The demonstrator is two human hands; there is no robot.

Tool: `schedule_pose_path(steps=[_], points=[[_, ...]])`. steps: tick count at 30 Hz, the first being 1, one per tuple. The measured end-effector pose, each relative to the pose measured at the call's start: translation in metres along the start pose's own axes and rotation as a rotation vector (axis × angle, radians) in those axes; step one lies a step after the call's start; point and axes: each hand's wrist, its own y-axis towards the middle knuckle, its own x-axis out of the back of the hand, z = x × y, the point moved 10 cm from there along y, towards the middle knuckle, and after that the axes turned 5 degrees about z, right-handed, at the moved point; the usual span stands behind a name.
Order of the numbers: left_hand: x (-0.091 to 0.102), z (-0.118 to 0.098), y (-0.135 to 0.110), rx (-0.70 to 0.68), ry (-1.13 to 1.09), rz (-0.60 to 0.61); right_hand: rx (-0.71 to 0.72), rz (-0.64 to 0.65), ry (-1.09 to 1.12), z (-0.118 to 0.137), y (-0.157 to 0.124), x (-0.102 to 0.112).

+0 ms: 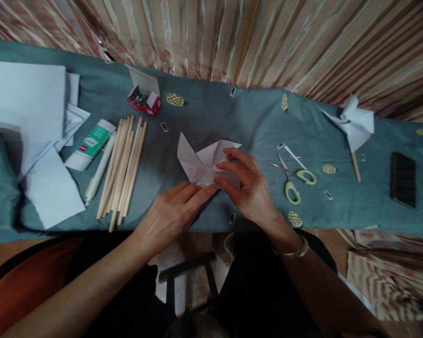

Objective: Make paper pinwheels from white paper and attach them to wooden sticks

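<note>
A folded white paper pinwheel (pixel 206 164) lies on the cloth in front of me, one pointed blade standing up at its left. My left hand (pixel 181 202) presses along its lower edge, index finger reaching to the middle. From the right, my right hand (pixel 245 185) pinches the right side of the paper, thumb and fingers curved around a fold. Green-handled scissors (pixel 292 178) lie spread to the right of that hand. To the left is a bundle of wooden sticks (pixel 121 164).
An open red box of small metal pieces (pixel 144 101) stands at the back. Left are a glue package (pixel 91 143), a white pen (pixel 100 166) and stacked paper sheets (pixel 28 94). Right are a finished pinwheel on a stick (pixel 357 124) and a dark phone (pixel 403 179). A curtain (pixel 232 42) hangs behind.
</note>
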Motion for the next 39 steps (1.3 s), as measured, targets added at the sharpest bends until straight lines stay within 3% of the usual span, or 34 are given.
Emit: schedule_pose_path(steps=[4,16,39], points=[[0.002,-0.004,0.000,-0.043,-0.007,-0.005,-0.013,0.017,-0.012,0.000,0.001,-0.002],[-0.001,0.010,0.001,0.068,-0.229,-0.041,0.045,0.043,-0.122,0.004,-0.007,-0.007],[-0.004,0.017,0.005,0.108,-0.294,-0.014,0.042,0.117,-0.174,0.005,-0.002,-0.020]])
